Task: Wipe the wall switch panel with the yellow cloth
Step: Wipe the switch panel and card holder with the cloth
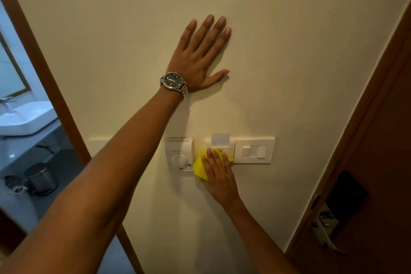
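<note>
A white switch panel is fixed to the cream wall, with a key-card slot at its left end holding a white card. My right hand presses the bunched yellow cloth flat against the wall over the panel's lower left part, fingers spread on top of the cloth. My left hand, with a metal wristwatch, lies flat on the bare wall well above the panel, fingers apart and holding nothing. Part of the panel's left section is hidden by the cloth and hand.
A white thermostat with a round dial sits just left of the cloth. A brown door with a black lock and metal handle stands at the right. At the left, a wooden door frame opens onto a bathroom with a washbasin and a steel bin.
</note>
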The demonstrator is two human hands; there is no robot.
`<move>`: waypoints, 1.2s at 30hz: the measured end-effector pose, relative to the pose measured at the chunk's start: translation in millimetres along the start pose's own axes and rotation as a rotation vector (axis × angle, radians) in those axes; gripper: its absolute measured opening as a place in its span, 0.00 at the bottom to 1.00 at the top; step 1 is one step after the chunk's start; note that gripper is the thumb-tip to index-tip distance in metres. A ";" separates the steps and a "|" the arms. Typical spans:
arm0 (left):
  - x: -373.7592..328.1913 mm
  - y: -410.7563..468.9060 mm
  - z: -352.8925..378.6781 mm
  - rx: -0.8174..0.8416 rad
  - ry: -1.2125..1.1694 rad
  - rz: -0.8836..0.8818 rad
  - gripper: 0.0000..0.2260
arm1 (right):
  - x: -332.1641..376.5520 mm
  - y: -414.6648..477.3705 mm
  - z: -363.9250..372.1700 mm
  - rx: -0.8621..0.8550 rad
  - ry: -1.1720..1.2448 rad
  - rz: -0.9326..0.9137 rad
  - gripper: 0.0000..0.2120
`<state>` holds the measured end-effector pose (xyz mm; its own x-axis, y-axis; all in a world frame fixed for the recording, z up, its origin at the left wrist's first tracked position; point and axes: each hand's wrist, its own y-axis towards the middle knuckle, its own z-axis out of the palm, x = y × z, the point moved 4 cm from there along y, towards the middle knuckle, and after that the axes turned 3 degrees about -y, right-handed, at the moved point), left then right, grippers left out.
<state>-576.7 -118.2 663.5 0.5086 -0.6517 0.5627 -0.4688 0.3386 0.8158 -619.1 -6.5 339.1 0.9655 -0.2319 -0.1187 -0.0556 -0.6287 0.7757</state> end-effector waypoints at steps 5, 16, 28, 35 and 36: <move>0.0 -0.4 -1.5 -0.009 -0.010 -0.004 0.36 | -1.7 -10.0 -1.7 0.011 -0.020 -0.023 0.22; -0.8 -0.1 0.5 0.003 -0.034 -0.008 0.36 | 19.1 -16.9 4.1 -0.038 0.100 0.258 0.20; -0.4 -0.7 2.5 -0.002 -0.021 -0.008 0.36 | 28.2 -5.3 -5.8 -0.049 0.133 0.383 0.20; 0.3 -1.9 4.4 -0.018 0.001 -0.003 0.36 | 30.7 25.6 -14.4 -0.035 0.116 0.451 0.28; 1.2 -0.8 4.7 -0.019 0.000 -0.003 0.36 | 30.2 25.1 -12.1 -0.018 0.129 0.454 0.30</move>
<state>-579.2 -122.4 663.0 0.5102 -0.6525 0.5603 -0.4538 0.3492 0.8199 -588.3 -20.3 362.5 0.8681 -0.3857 0.3125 -0.4765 -0.4713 0.7421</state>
